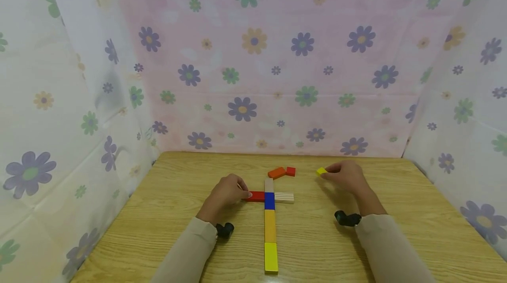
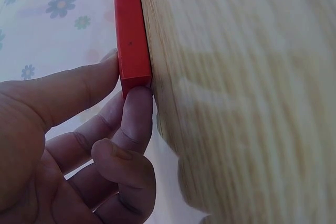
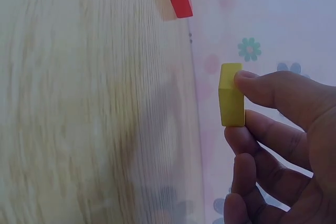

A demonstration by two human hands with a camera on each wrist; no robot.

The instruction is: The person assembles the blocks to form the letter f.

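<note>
My left hand (image 1: 229,192) holds the outer end of a red block (image 1: 256,196), its thumb at one side and a fingertip against the end face. That block lies flat on the table, its other end against a blue block (image 1: 269,201). Off to the right, my right hand (image 1: 347,178) pinches a small yellow block (image 3: 231,95) between thumb and fingers, raised from the tabletop in the right wrist view. Around the blue block, a pale wooden block (image 1: 269,185) lies beyond it, another pale block (image 1: 284,197) to its right, and an orange-yellow block (image 1: 270,226) on the near side.
A longer bright yellow block (image 1: 271,257) ends the row nearest me. Behind the cross-shaped layout lie an orange block (image 1: 277,173) and a small red block (image 1: 291,171), touching or nearly so. Flowered cloth (image 1: 277,85) walls in the wooden table (image 1: 317,248) at the back and sides.
</note>
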